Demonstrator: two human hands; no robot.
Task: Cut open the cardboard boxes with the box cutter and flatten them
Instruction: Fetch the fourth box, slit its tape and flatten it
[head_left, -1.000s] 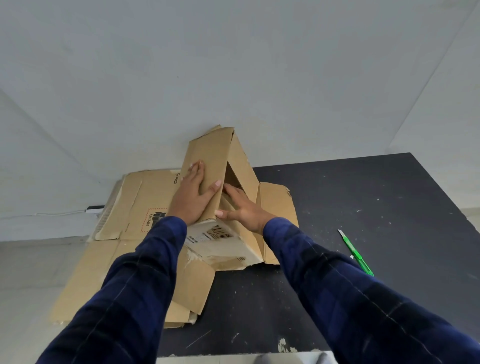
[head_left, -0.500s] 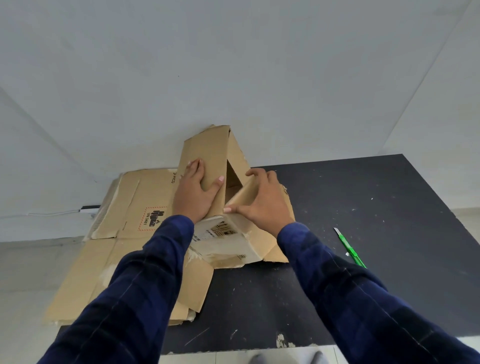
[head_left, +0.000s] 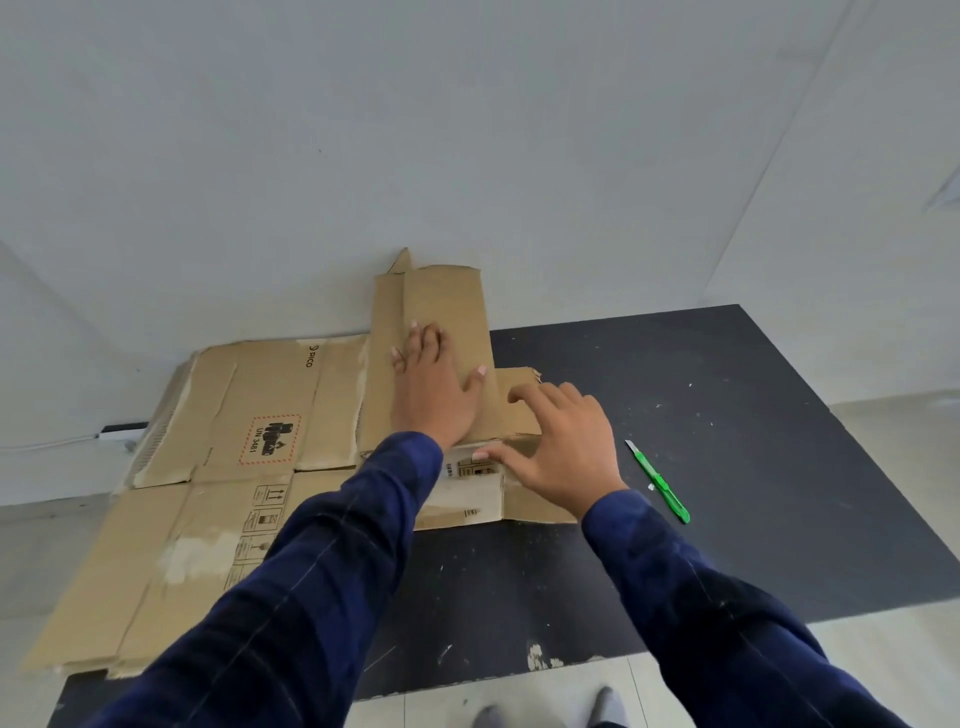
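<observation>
Box: the small cardboard box (head_left: 434, 306) lies pressed flat. Its long brown panel runs away from the person, and its far end reaches the wall (head_left: 467, 130).
Box's place: its left part overlaps the right edge of a larger flattened carton (head_left: 234, 410), and its right flap lies on the black surface (head_left: 753, 441).
Label: a white printed label (head_left: 470, 480) sits at the box's near end, between the two wrists.
Left hand: the left hand (head_left: 434, 397) lies palm down on the long panel. Its fingers are straight and spread and its thumb points right, pressing without gripping.
Right hand: the right hand (head_left: 563, 452) is over the box's right flap, fingers spread and lightly bent. The thumb reaches left to the label's edge. It holds nothing, and I cannot tell whether the palm bears down.
Box cutter: the green box cutter (head_left: 658, 480) lies on the black surface just right of the right hand. It is untouched, with its blade end pointing away from the person.
Larger carton: it bears a red dashed warning mark and handling symbols, and its left part overhangs the surface.
Sleeves: both are dark blue.
Floor edge: a white power strip (head_left: 122, 430) lies by the wall at far left.
</observation>
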